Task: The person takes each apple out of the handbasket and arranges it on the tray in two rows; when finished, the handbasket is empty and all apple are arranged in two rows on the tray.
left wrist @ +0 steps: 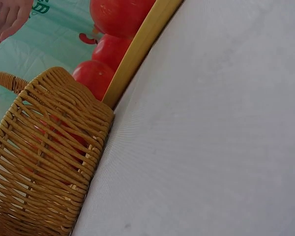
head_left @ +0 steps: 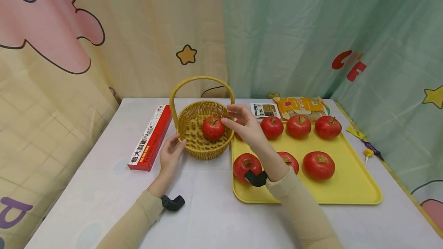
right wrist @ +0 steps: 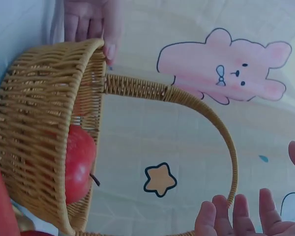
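Note:
A yellow wicker basket (head_left: 204,153) with a tall arched handle stands on the table, and one red apple (head_left: 213,128) lies inside it. At the basket's left side, my left hand (head_left: 169,155) holds the rim, its thumb on the edge and its fingers against the outer wall. My right hand (head_left: 247,126) hovers above the basket's right rim near the handle, fingers extended and apart, with nothing in it. In the right wrist view, the apple (right wrist: 78,164) shows below the rim, away from those fingers (right wrist: 241,211). The left wrist view hides my left hand.
Right of the basket lies a yellow tray (head_left: 356,187) with several red apples. Behind it are an orange food bag (head_left: 301,107) and a small packet (head_left: 264,110). A red-and-white pasta box (head_left: 151,137) lies left. A lollipop (head_left: 368,153) and wrapped sweets (head_left: 372,147) lie far right.

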A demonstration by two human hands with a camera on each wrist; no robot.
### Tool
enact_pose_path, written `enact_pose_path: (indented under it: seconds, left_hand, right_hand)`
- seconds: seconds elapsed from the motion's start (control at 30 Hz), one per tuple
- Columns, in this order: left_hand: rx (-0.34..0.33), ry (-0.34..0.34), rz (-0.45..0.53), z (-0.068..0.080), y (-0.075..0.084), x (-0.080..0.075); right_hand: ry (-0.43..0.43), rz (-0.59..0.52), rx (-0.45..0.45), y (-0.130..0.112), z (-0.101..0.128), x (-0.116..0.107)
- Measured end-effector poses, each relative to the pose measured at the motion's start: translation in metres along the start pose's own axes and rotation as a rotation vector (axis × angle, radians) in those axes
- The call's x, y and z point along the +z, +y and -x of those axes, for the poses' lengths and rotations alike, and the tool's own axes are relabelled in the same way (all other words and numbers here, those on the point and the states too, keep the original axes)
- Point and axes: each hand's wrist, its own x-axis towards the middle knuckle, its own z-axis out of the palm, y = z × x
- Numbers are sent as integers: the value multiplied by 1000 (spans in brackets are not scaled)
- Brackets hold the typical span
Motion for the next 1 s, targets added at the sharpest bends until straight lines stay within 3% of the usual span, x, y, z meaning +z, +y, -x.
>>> enact_pose_path:
  seconds: [0.1, 0.3, 1.0]
  left_hand:
    - [10, 11, 9, -4, -11, -2]
    - [39, 21, -4, -4, -13, -1]
    - [12, 15, -47, -3, -10, -2]
  right_hand:
    - [28, -50, 9, 4, -9, 14]
    - [82, -96, 35, 15, -23, 34]
    - [193, 53, 115, 45, -58, 62]
